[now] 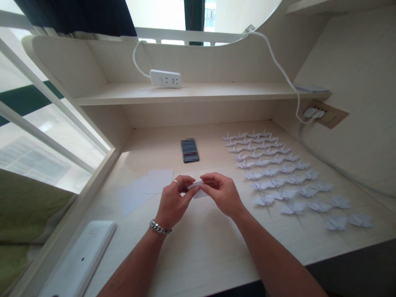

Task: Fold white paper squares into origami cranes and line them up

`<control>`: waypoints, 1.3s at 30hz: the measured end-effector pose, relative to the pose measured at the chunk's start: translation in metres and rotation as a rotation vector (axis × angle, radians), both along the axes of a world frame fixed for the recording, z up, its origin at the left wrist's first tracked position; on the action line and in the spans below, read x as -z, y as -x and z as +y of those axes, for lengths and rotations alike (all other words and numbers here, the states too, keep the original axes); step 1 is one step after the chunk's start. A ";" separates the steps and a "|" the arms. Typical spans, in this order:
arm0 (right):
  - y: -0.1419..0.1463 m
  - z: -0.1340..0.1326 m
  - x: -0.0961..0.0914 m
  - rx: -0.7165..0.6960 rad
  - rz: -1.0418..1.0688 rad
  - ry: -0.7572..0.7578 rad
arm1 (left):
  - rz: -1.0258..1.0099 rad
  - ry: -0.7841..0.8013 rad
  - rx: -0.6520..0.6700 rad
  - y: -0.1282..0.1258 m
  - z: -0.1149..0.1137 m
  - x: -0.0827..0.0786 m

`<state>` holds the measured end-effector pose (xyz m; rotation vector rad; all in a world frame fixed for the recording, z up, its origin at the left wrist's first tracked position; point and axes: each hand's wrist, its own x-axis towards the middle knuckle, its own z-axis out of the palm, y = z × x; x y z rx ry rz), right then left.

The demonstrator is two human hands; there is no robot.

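Note:
Between my two hands is a small piece of folded white paper (200,194), raised a little over the desk. My left hand (178,194), with a ring and a chain bracelet, pinches its left side between thumb and fingers. On the other side my right hand (223,193) pinches the paper's right part, thumb tip close to the left thumb. Fingers cover much of the paper, so its full shape is hidden. Left of my hands lie flat white paper sheets (158,181), partly overlapping. Rows of folded paper cranes (274,169) stand to the right.
A phone (189,150) lies beyond my hands. At the front left is a long white case (82,255). The shelf (204,90) over the desk's back carries a power strip (165,78). A white cable (280,68) drops to the wall outlet (326,114) at right.

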<state>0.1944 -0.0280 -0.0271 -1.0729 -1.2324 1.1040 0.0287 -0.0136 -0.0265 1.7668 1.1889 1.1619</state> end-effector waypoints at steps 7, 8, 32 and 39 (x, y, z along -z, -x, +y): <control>0.002 0.002 0.002 0.018 0.121 0.083 | -0.195 0.217 0.111 -0.003 -0.002 -0.003; 0.003 0.002 0.002 0.023 0.123 0.082 | -0.202 0.236 0.110 -0.003 -0.002 -0.004; 0.004 0.006 0.008 0.075 0.046 0.091 | -0.053 0.408 0.101 -0.006 0.001 -0.001; 0.002 0.004 0.006 0.052 -0.071 0.111 | -0.019 0.328 0.091 -0.005 0.001 -0.002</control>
